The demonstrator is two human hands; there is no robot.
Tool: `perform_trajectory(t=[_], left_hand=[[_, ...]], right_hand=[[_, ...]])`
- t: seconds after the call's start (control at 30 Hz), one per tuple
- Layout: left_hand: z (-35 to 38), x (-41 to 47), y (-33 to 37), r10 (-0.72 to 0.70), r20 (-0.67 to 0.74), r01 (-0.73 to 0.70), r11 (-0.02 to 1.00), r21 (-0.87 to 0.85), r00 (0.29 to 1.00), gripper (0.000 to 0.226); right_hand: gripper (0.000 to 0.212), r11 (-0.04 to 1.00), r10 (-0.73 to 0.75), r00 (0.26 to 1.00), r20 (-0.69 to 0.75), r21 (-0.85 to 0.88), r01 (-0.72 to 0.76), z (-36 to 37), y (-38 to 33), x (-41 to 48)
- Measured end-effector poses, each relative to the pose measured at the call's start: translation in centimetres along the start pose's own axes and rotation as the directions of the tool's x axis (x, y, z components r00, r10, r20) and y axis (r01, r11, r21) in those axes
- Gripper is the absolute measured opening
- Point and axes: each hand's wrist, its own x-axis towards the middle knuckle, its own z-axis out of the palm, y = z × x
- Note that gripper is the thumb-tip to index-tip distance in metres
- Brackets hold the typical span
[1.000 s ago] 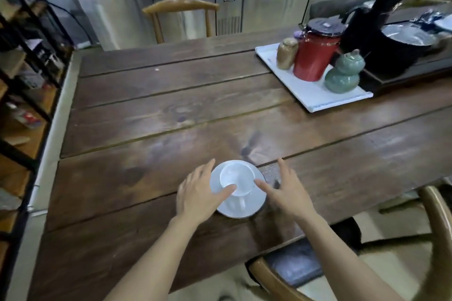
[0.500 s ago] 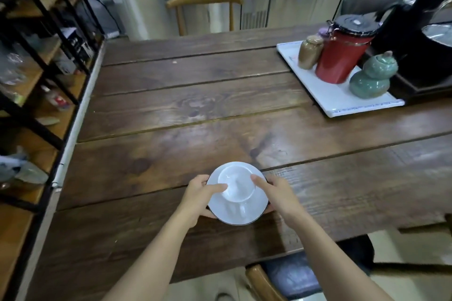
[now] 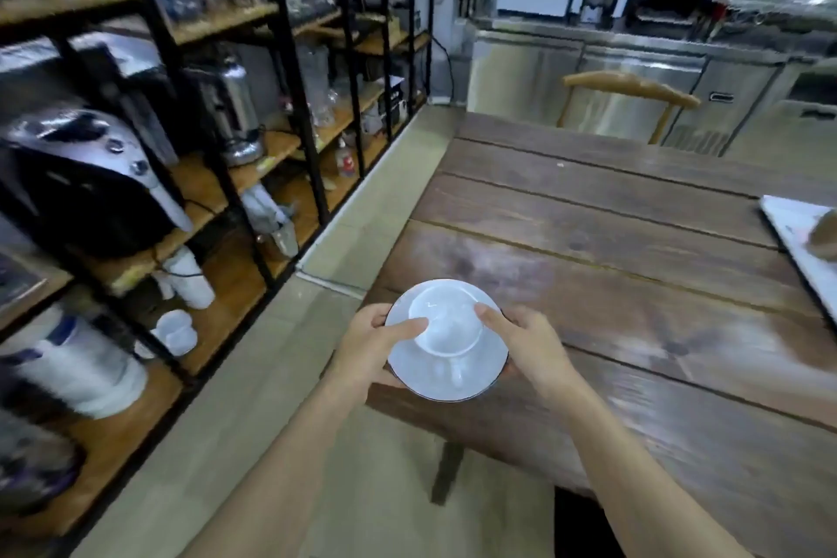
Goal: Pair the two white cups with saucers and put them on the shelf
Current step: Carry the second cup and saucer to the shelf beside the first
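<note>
A white cup (image 3: 446,326) sits on a white saucer (image 3: 453,381), held in the air over the left end of the wooden table (image 3: 634,285). My left hand (image 3: 371,342) grips the saucer's left rim with its thumb against the cup. My right hand (image 3: 527,342) grips the right rim, thumb also on the cup. The black-framed shelf (image 3: 217,195) with wooden boards stands to the left. A second white cup and saucer (image 3: 174,331) appears to rest on a lower board there, blurred.
The shelf holds a black and silver appliance (image 3: 86,181), a metal urn (image 3: 231,109), a white jug (image 3: 74,365) and glassware. A tiled aisle (image 3: 362,217) runs between shelf and table. A wooden chair (image 3: 625,95) stands at the table's far end; a white tray (image 3: 806,240) lies at right.
Both hands closed on the saucer, lifted it with the cup off the table and carried it left. The view swung left toward the shelf.
</note>
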Motion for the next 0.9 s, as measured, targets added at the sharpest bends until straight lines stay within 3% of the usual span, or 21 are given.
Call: perform_trajectory(t=[0.13, 0.23, 0.33, 0.47, 0.63, 0.73, 0.9], left_hand=[[-11.2, -5.3, -1.3, 0.018, -0.167, -0.036, 0.994, -0.102, 0.986, 0.067], [-19.3, -10.5, -3.1, 0.02, -0.292, -0.069, 0.985, -0.16, 0.956, 0.045], [-27.1, -16.0, -5.6, 0.01, -0.443, -0.089, 0.984, -0.157, 0.896, 0.032], [-36.5, -23.8, -8.6, -0.02, -0.643, -0.118, 0.978, -0.171, 0.766, 0.017], [-45.4, -31.9, -11.1, -0.11, -0.8, -0.16, 0.955, -0.248, 0.589, 0.035], [-50.1, -34.7, -11.9, -0.13, -0.869, -0.18, 0.954, -0.241, 0.477, 0.032], [-58.1, -35.4, -12.8, -0.185, -0.916, -0.244, 0.928, -0.282, 0.357, 0.046]], right_hand=[[0.041, 0.998, -0.047, 0.984, 0.169, -0.023, 0.052, 10.7, -3.6, -3.1], [0.031, 0.996, -0.068, 0.95, 0.305, -0.03, 0.081, 19.2, -5.5, -6.3], [0.041, 0.989, -0.065, 0.903, 0.424, -0.09, 0.113, 28.3, -6.9, -9.8], [0.036, 0.979, -0.072, 0.785, 0.615, -0.105, 0.173, 40.0, -9.2, -15.4], [0.024, 0.964, -0.057, 0.646, 0.761, -0.127, 0.235, 52.3, -11.9, -21.9], [0.025, 0.945, -0.065, 0.558, 0.827, -0.129, 0.301, 58.5, -13.0, -24.3], [0.036, 0.943, -0.045, 0.427, 0.903, -0.103, 0.315, 67.9, -15.5, -25.6]])
